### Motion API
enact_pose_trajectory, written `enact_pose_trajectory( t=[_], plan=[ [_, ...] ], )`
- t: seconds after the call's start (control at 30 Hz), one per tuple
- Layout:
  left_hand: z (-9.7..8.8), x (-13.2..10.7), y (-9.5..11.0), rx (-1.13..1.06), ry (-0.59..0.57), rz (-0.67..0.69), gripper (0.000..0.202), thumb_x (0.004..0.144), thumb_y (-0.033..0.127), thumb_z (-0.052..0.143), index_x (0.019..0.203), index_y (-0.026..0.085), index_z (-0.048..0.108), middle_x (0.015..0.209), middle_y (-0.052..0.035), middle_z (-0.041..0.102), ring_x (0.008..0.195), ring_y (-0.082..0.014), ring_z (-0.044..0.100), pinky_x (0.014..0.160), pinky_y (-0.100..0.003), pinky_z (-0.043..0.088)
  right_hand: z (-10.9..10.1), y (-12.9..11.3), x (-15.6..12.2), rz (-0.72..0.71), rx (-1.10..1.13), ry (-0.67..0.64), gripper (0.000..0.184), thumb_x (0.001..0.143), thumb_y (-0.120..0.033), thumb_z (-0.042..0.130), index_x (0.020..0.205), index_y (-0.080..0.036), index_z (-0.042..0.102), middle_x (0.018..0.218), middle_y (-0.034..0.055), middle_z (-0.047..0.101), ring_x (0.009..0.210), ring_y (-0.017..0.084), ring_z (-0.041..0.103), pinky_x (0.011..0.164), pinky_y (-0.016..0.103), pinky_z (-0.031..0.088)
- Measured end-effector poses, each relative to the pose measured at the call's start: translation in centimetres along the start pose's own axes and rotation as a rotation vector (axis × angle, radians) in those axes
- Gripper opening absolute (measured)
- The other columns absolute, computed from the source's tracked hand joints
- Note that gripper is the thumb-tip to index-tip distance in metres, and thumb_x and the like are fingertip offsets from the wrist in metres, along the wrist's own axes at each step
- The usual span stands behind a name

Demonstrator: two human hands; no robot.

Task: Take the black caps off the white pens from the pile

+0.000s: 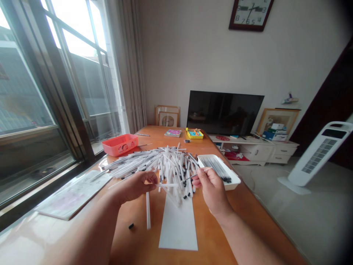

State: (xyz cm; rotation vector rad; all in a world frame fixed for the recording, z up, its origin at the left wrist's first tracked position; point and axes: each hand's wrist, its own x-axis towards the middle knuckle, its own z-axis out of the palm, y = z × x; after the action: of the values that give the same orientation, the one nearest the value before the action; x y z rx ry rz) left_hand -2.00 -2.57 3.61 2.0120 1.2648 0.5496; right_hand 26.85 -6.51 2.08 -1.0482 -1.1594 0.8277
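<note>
My left hand (138, 186) is closed on a white pen barrel (167, 185) that points right, over the orange table (220, 221). My right hand (211, 187) pinches a thin pen refill (197, 175), its tip close to the barrel's open end. Just behind both hands lies a big heap of white pen barrels (154, 162). A white tray (233, 180) with several dark refills sits right beside my right hand. One loose barrel (148, 211) and a small black cap (131, 226) lie on the table below my left hand.
A white paper strip (179, 228) lies in front of me. A red tray (120, 144) stands at the back left, a yellow box (194, 133) and a booklet (173, 133) at the far end. A clear sheet (74, 195) lies left. Beyond are a television (223, 112) and a fan (317, 154).
</note>
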Motion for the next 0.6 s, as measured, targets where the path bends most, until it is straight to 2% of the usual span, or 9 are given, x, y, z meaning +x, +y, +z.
enact_pose_trajectory(
  t=[0.13, 0.23, 0.4, 0.6],
  plan=[
    [0.9, 0.2, 0.4, -0.156, 0.053, -0.018, 0.021, 0.08, 0.043, 0.063, 0.085, 0.023, 0.064, 0.081, -0.0006, 0.063, 0.066, -0.0133, 0.05, 0.055, -0.021, 0.035, -0.1, -0.3, 0.2, 0.042, 0.161, 0.048, 0.036, 0.087, -0.054, 0.061, 0.093, -0.019, 0.062, 0.084, 0.0056, 0.071, 0.069, 0.017, 0.067, 0.063, 0.029, 0.054],
    [1.0, 0.2, 0.8, -0.199, 0.041, -0.008, 0.02, 0.082, 0.042, 0.062, 0.086, 0.023, 0.063, 0.078, 0.0003, 0.061, 0.061, -0.0114, 0.045, 0.052, -0.021, 0.03, -0.1, -0.4, 0.2, 0.041, 0.193, 0.046, 0.034, 0.088, -0.051, 0.061, 0.094, -0.018, 0.062, 0.084, 0.0056, 0.071, 0.07, 0.017, 0.067, 0.064, 0.029, 0.055],
    [1.1, 0.3, 1.1, -0.225, 0.042, 0.033, 0.017, 0.083, 0.039, 0.064, 0.083, 0.021, 0.062, 0.077, 0.0005, 0.06, 0.067, -0.0118, 0.047, 0.058, -0.021, 0.034, 0.0, -0.6, 0.0, 0.021, 0.203, 0.034, 0.032, 0.089, -0.05, 0.061, 0.093, -0.018, 0.062, 0.085, 0.0052, 0.071, 0.069, 0.016, 0.067, 0.065, 0.03, 0.055],
    [1.2, 0.2, 1.8, -0.278, 0.03, 0.02, 0.017, 0.082, 0.038, 0.065, 0.083, 0.021, 0.063, 0.075, 0.0012, 0.06, 0.064, -0.0111, 0.047, 0.057, -0.021, 0.034, 0.1, -0.9, -0.1, 0.007, 0.175, 0.018, 0.033, 0.088, -0.051, 0.062, 0.093, -0.018, 0.062, 0.084, 0.0051, 0.07, 0.068, 0.016, 0.066, 0.064, 0.03, 0.054]
  ],
)
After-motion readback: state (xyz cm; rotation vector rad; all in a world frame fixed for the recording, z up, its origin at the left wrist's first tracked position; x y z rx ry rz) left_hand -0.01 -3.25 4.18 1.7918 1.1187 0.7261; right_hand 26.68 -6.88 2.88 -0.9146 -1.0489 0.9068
